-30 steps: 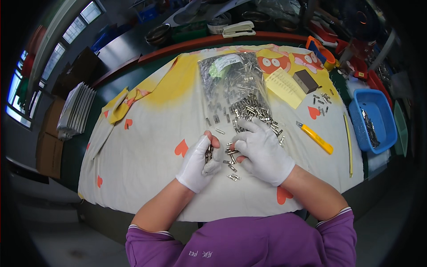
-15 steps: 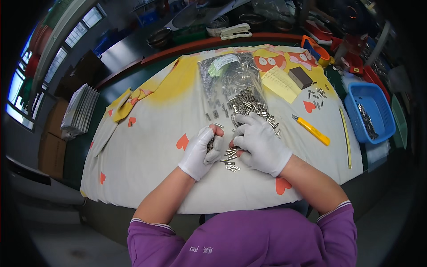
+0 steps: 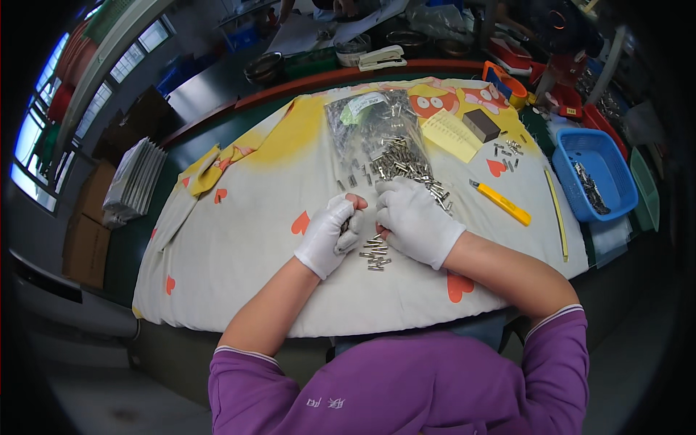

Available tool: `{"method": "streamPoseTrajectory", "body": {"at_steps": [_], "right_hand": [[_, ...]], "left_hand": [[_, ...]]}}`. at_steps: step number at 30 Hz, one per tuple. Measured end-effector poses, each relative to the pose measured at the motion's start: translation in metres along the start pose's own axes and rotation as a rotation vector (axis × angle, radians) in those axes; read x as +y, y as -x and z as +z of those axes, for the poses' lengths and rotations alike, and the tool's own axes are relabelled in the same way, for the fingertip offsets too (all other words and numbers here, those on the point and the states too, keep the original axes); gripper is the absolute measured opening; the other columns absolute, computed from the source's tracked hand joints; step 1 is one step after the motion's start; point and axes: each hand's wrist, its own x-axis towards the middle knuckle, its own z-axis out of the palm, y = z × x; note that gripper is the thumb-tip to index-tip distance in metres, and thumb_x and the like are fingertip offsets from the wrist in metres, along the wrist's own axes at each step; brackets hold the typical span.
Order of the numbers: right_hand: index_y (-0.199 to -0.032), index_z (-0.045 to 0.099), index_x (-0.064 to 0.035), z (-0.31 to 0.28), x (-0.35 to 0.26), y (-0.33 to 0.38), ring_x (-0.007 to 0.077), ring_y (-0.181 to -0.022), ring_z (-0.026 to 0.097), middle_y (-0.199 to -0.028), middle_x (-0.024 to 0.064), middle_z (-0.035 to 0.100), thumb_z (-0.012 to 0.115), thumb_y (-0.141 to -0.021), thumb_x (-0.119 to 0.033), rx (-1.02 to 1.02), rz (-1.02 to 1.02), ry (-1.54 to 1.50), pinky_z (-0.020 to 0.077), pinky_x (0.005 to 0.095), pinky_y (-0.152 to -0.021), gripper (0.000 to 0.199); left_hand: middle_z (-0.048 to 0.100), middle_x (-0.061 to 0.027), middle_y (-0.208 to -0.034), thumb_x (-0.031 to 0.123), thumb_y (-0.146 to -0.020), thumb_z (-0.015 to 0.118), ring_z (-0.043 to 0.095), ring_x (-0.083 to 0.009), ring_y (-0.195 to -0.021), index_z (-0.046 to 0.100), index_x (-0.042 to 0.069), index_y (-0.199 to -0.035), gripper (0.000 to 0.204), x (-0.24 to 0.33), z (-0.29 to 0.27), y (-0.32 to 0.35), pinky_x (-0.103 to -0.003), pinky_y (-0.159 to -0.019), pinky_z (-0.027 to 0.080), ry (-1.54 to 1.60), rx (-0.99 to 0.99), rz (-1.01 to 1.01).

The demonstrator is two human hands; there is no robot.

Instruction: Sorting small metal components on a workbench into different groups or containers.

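Note:
Both hands wear white gloves with bare fingertips. My left hand point(image 3: 330, 233) is curled shut around several small metal parts, which show only as a dark glint between the fingers. To its right, my right hand point(image 3: 419, 221) is closed with bent fingers at the near edge of a pile of small silvery metal parts point(image 3: 402, 159). Whatever its fingertips pinch is hidden. Just below the hands lies a small cluster of the same metal parts point(image 3: 375, 259). The big pile spills from the mouth of a clear plastic bag point(image 3: 348, 134) with a white label.
A yellow utility knife point(image 3: 504, 204), a yellow paper slip point(image 3: 451, 134), a dark block point(image 3: 481, 125) and scattered parts lie right on the patterned cloth point(image 3: 232, 261). Beyond its edge stands a blue basket point(image 3: 616, 185). A stapler point(image 3: 382, 58) lies at the back. Another person's hand point(image 3: 346, 7) shows far off.
My right hand has drawn its fingers together and shifted slightly up and left, away from the small cluster. My left hand stays closed. Another person's hands and papers have appeared at the back.

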Motion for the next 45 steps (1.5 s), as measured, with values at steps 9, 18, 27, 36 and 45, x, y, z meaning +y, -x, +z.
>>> {"method": "streamPoseTrajectory", "body": {"at_steps": [9,18,27,36,45], "right_hand": [[-0.072,0.054,-0.0044,-0.022,-0.007,0.014,0.0307,-0.071,0.055,-0.072,0.011,0.057,0.066,-0.069,-0.007,-0.071,0.339,-0.267,0.0435,0.039,-0.064,0.012],[-0.077,0.055,-0.0053,-0.014,-0.004,0.021,0.0294,-0.07,0.056,-0.072,0.0103,0.058,0.068,-0.068,-0.002,0.103,0.27,-0.435,0.0451,0.0375,-0.061,0.016],[-0.078,0.058,-0.0072,-0.016,0.002,0.022,0.0288,-0.07,0.057,-0.073,0.0085,0.059,0.069,-0.067,-0.003,0.163,0.179,-0.452,0.0451,0.0368,-0.061,0.016],[-0.074,0.06,-0.0041,-0.017,0.001,0.018,0.0294,-0.069,0.059,-0.071,0.0106,0.06,0.068,-0.066,-0.006,0.237,0.164,-0.456,0.0466,0.0382,-0.062,0.012],[-0.074,0.062,-0.0046,-0.021,0.002,0.017,0.0286,-0.068,0.059,-0.072,0.01,0.061,0.07,-0.065,-0.01,0.213,0.138,-0.434,0.047,0.0376,-0.061,0.013]], "left_hand": [[0.046,0.0024,-0.059,0.021,-0.086,0.056,0.034,-0.0043,-0.041,0.053,0.008,-0.091,0.015,-0.001,0.012,0.006,-0.02,-0.037,0.025,-0.463,0.053,-0.043],[0.048,0.0028,-0.062,0.014,-0.085,0.053,0.038,-0.003,-0.046,0.053,0.005,-0.09,0.01,0.001,0.022,0.012,-0.019,-0.04,0.028,-0.653,0.064,-0.044],[0.047,0.0012,-0.058,0.021,-0.089,0.05,0.035,-0.0042,-0.041,0.053,0.006,-0.088,0.015,0.002,0.022,0.014,-0.02,-0.038,0.027,-0.543,0.051,-0.139],[0.046,-0.0002,-0.055,0.035,-0.094,0.044,0.031,-0.0055,-0.037,0.052,0.006,-0.083,0.032,0.001,0.02,0.016,-0.02,-0.036,0.024,-0.495,-0.029,-0.099],[0.047,-0.0016,-0.055,0.033,-0.096,0.04,0.031,-0.0063,-0.037,0.052,0.004,-0.083,0.033,-0.005,0.017,0.013,-0.021,-0.036,0.025,-0.439,-0.048,-0.095]]}}
